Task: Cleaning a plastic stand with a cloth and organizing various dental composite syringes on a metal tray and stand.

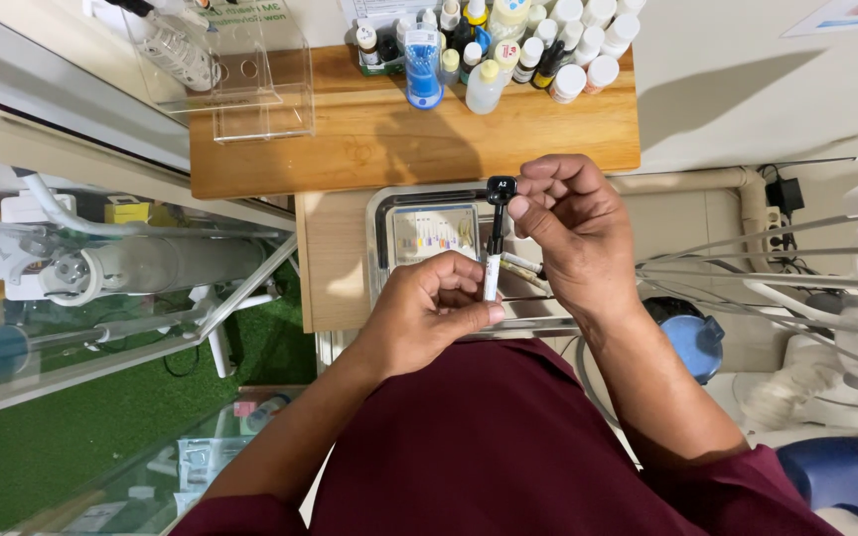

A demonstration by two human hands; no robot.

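a slim syringe-like tube [494,260] with a black cap is held upright over a metal tray [381,213]. its white lower end is pinched by the left hand [429,308], fingers closed on it. its black top is gripped by the right hand [568,228], closed too. at twelve o'clock, small bottles [508,45] are clustered on a wooden worktop [369,139].

A dental clinic: handpiece hoses [747,243], a steel instrument tray [381,213] and small bottles [508,50] (on a wooden shelf [399,139])
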